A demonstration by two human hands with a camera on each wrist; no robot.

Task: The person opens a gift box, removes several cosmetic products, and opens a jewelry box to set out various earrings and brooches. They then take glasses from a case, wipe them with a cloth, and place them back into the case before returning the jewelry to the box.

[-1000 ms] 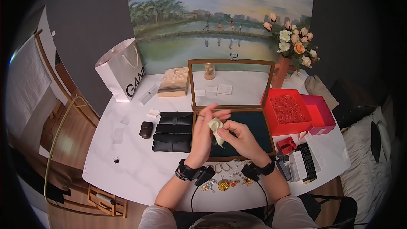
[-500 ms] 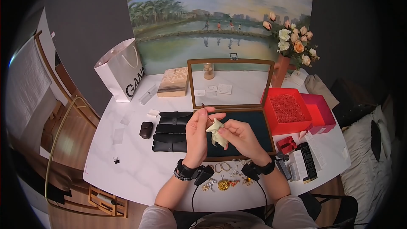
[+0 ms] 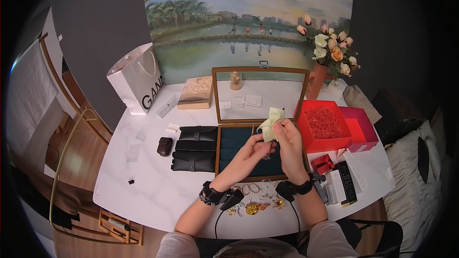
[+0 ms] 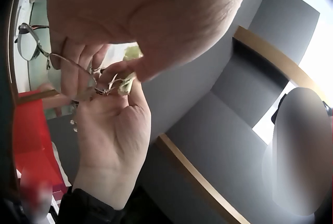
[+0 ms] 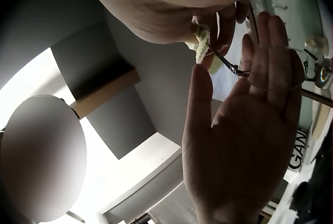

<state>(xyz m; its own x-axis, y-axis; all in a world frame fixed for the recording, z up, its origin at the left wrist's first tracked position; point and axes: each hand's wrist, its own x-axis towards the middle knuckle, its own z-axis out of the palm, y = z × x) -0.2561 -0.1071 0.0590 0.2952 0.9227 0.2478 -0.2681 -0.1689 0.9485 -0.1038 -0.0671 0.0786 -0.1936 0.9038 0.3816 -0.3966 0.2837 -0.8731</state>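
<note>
A pair of thin-framed glasses [image 4: 29, 47] is between the two hands; one slim temple [image 5: 222, 60] runs into a pale yellow cloth [image 3: 270, 125]. My right hand [image 3: 290, 149] pinches this cloth around the temple, thumb and fingers pressed together. Its fingers stand above the open display case [image 3: 260, 178]. My left hand [image 3: 243, 158] lies beside it, palm facing the glasses and fingers fairly straight in the right wrist view. A lens overlaps those fingers there, and the left thumb tip is close to the cloth.
Several pieces of jewellery [image 3: 252, 207] lie at the front. Two black glasses cases [image 3: 193, 161] and a brown pouch [image 3: 165, 146] sit left. Right are a red box [image 3: 329, 142] with shredded paper and small cartons [image 3: 347, 184]. A paper bag [image 3: 125, 79] and flower vase [image 3: 316, 82] stand behind.
Both hands have shifted right, the cloth rising with the right hand. The left hand, upright before with its fingers around the glasses, now lies lower and slants toward the right hand.
</note>
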